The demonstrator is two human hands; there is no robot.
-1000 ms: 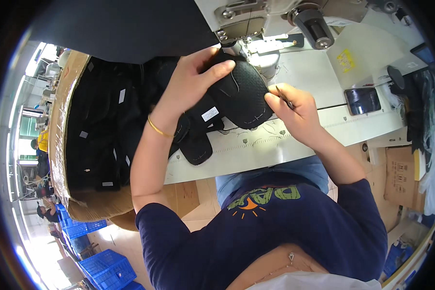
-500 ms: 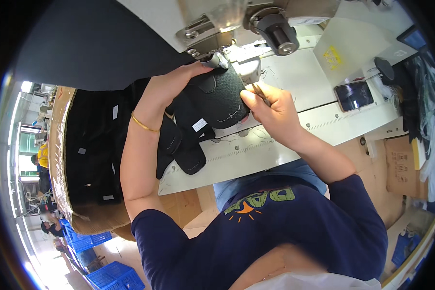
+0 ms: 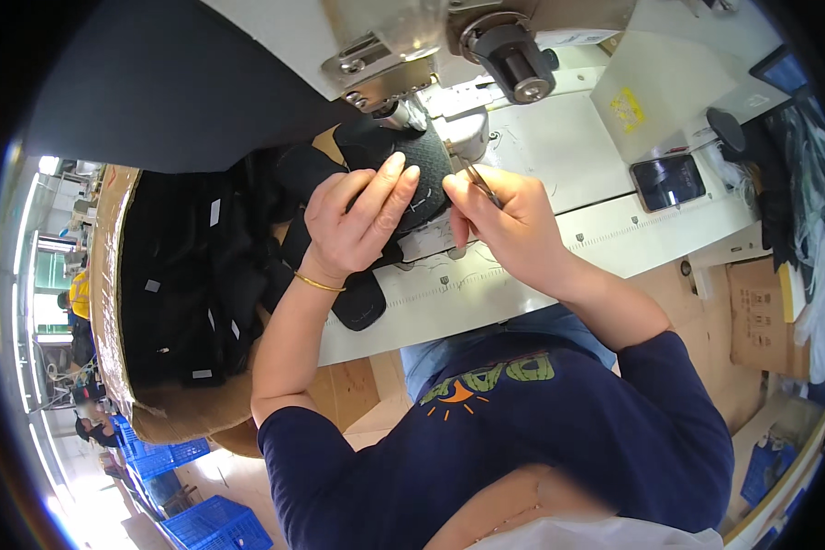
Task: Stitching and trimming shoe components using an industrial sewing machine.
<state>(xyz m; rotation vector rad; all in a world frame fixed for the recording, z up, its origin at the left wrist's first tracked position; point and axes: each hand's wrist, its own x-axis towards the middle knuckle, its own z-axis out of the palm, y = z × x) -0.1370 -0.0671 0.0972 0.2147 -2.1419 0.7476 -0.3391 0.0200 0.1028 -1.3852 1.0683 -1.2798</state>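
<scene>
Fabric [image 3: 430, 154] lies under the left hand [image 3: 360, 216] — right hand [image 3: 511, 220] at its edge

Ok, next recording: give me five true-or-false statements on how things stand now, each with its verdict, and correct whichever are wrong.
1. The left hand lies over the black textured piece. True.
2. The right hand is empty. False: it holds a slim dark tool.
3. The gold bangle is on the right wrist. False: it is on the left wrist.
4. The phone lies to the right of the right hand. True.
5. A blue crate shows at the lower left of the picture. True.
</scene>
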